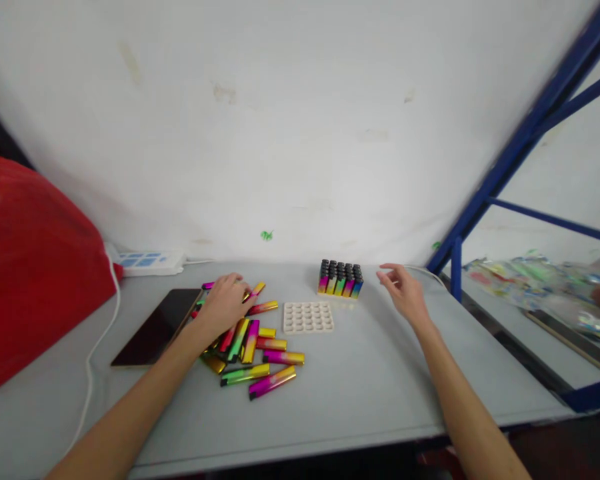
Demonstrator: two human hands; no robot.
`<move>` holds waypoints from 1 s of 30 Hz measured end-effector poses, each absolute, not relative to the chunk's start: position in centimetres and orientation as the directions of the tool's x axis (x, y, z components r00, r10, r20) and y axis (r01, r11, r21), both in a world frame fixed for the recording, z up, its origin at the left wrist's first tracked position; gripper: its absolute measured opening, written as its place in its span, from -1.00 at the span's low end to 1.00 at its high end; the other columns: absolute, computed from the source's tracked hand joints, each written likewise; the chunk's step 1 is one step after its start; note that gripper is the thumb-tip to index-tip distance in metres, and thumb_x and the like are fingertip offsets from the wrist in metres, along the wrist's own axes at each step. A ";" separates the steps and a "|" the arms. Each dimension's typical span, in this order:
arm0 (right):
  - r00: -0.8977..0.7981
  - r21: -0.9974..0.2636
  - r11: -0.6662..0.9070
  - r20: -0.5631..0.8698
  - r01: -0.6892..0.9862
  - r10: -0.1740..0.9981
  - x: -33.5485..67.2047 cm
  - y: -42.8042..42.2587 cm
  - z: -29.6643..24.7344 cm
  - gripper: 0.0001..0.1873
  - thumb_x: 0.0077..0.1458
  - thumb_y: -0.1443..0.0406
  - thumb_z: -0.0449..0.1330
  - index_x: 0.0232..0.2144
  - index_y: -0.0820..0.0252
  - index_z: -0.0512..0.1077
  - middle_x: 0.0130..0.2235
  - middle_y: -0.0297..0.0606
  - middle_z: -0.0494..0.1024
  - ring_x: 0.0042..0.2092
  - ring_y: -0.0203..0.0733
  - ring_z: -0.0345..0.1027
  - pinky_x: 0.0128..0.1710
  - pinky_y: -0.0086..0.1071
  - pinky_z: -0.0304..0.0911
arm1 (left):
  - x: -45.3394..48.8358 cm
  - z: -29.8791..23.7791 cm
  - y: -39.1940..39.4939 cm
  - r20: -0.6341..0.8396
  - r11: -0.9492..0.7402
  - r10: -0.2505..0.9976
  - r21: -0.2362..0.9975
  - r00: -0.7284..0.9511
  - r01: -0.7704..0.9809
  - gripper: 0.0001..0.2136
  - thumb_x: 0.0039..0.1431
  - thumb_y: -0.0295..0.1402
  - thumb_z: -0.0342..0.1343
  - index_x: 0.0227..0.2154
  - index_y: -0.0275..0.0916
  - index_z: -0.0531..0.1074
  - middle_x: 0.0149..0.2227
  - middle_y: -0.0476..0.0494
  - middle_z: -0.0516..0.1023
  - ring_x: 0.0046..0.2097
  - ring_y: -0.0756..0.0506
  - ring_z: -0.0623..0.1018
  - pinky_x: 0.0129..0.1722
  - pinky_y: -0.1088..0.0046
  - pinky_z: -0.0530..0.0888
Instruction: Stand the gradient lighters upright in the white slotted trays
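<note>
My left hand [225, 303] rests over a loose pile of lighters [237, 340], with thumb and fingers apart around the pile's far side. Their shiny bodies mix yellow, pink, red and green, and the hand hides some of them. Out to the right, my right hand [403, 290] hovers with thumb and index finger apart, holding nothing. Just left of it, a block of upright lighters [340, 280] with black tops stands in rows on a pale base. Between that block and the pile lies a white tray [309, 318] with rows of round hollows and no lighters in it.
A dark flat tablet [157, 327] lies left of the pile. Behind it sit a white power strip [150, 262] and cable, beside a large red bag [35, 267]. A blue metal frame [505, 163] borders the right side; beyond it are clear wrappers [535, 280] and another person's hand.
</note>
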State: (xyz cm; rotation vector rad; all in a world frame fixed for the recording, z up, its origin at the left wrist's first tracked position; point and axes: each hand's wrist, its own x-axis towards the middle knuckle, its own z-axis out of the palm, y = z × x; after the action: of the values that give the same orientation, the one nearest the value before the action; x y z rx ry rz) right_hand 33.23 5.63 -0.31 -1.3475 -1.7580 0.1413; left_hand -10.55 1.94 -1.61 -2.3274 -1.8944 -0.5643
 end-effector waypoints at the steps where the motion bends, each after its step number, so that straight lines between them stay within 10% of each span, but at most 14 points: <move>1: 0.038 -0.581 0.376 0.576 0.722 0.816 33.1 5.3 0.1 -0.37 0.24 -0.20 0.06 -0.07 0.22 0.50 -0.46 -0.28 0.55 -0.47 -0.24 0.38 -0.34 -0.38 0.28 | -10.6 -1.8 2.1 0.343 -0.223 0.927 0.182 0.151 0.958 -0.57 0.25 -0.05 -0.03 -0.35 -0.27 0.61 -0.10 -0.40 0.56 0.01 -0.32 0.50 0.14 0.11 0.35; 12: -0.257 -0.601 0.463 0.400 0.651 0.880 26.5 2.5 -0.4 -0.12 0.28 -0.25 -0.14 -0.77 0.21 0.39 -0.78 -0.33 0.22 -0.67 -0.34 0.16 -0.51 -0.43 0.07 | -8.6 0.1 1.1 0.383 -0.318 0.918 0.553 0.104 0.770 -0.80 0.21 -0.21 0.12 -0.24 -0.21 0.48 -0.17 -0.20 0.64 -0.09 -0.23 0.57 0.07 0.15 0.39; 19: -0.565 -0.501 0.660 0.351 0.560 0.747 25.0 1.6 -0.8 -0.41 0.25 -0.14 0.12 -0.02 0.22 0.51 -0.19 -0.18 0.52 -0.32 -0.24 0.39 -0.25 -0.36 0.32 | -5.9 2.4 -1.0 0.315 -0.311 0.948 0.899 0.036 0.308 -0.70 0.21 -0.08 0.20 -0.20 -0.22 0.48 -0.47 0.00 0.51 -0.49 -0.01 0.45 -0.47 0.49 0.40; 22: -0.651 -0.493 0.675 0.253 0.549 0.715 25.1 1.5 -1.1 -0.07 0.03 -0.14 0.34 0.31 0.15 0.22 0.08 -0.08 0.38 -0.12 -0.12 0.40 -0.03 -0.22 0.38 | -5.2 2.3 -1.3 0.192 -0.191 0.980 0.981 -0.043 0.031 -0.66 0.11 -0.07 0.29 -0.29 -0.29 0.53 -0.39 -0.07 0.53 -0.42 0.00 0.48 -0.40 0.50 0.45; 25: -0.668 -0.497 0.661 0.198 0.562 0.717 25.3 1.7 -1.7 0.11 -0.08 -0.14 0.42 0.37 0.14 0.10 0.17 -0.05 0.29 0.13 0.03 0.30 0.20 -0.11 0.27 | -4.6 2.1 -1.7 0.063 -0.069 0.997 0.977 -0.034 -0.203 -0.64 0.08 -0.05 0.32 -0.31 -0.29 0.51 -0.35 -0.07 0.52 -0.36 -0.01 0.51 -0.32 0.46 0.52; 30: -0.648 -0.497 0.644 0.194 0.582 0.736 25.6 2.2 -2.3 -0.13 -0.02 -0.11 0.40 0.21 0.19 0.31 0.10 -0.08 0.31 0.16 0.01 0.27 0.27 -0.11 0.21 | -3.5 2.1 -2.8 0.015 0.105 0.964 0.894 0.264 -0.436 -0.66 0.19 -0.01 0.21 -0.30 -0.18 0.33 -0.41 -0.02 0.49 -0.41 -0.06 0.53 -0.32 0.28 0.59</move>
State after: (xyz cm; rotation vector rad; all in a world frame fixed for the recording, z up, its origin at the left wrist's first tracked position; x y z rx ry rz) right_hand 25.61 2.23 -2.33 -1.0440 -2.4848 0.5585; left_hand -3.49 -2.77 2.15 -2.6369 -1.9613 -3.2488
